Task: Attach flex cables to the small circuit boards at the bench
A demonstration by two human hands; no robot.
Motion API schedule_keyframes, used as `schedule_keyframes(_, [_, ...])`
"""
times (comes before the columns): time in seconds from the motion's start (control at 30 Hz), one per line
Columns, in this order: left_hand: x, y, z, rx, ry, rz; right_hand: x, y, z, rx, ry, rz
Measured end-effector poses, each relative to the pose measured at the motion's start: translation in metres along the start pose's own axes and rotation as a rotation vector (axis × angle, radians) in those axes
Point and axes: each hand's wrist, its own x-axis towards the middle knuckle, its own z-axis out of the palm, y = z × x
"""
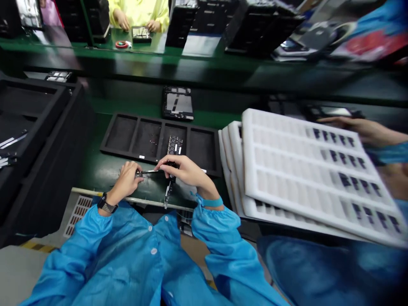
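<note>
My left hand (pixel 127 180) and my right hand (pixel 185 170) meet over the green bench near its front edge, both in blue sleeves. Together they pinch a thin strip-like part (pixel 149 172), the left at its small dark end, the right at the other end. A narrow dark circuit board (pixel 168 189) lies under my right hand and runs toward the bench edge. Just beyond, a black foam tray (pixel 124 134) with several compartments holds another small board (pixel 175 145).
Stacked white foam trays (pixel 287 170) with small dark parts lie at the right, where a co-worker's hand (pixel 357 127) reaches in. Black bins (pixel 28 127) stand left. A device frame (pixel 177 103) lies farther back. Another person in yellow (pixel 140 15) works opposite.
</note>
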Motion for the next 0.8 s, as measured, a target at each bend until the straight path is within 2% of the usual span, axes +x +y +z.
schedule_keyframes(0.13, [-0.004,-0.010,0.004,-0.064,0.018,0.062,0.011,0.002,0.000,0.137,0.091,0.022])
schedule_keyframes(0.23, [-0.007,-0.014,0.009,-0.123,0.099,0.097,0.025,0.003,-0.001,0.125,0.125,0.035])
schedule_keyframes(0.33, [-0.005,-0.016,0.005,-0.247,0.148,0.076,0.040,0.006,-0.004,0.067,0.163,0.024])
schedule_keyframes(0.5, [0.009,-0.013,-0.016,-0.472,0.243,-0.031,0.056,0.016,-0.007,0.021,0.185,-0.023])
schedule_keyframes(0.67, [0.023,-0.005,-0.043,-0.718,0.285,-0.086,0.056,0.020,-0.003,0.034,0.181,-0.002])
schedule_keyframes(0.8, [0.033,0.009,-0.073,-0.743,0.304,-0.072,0.051,0.018,0.000,0.006,0.215,-0.023])
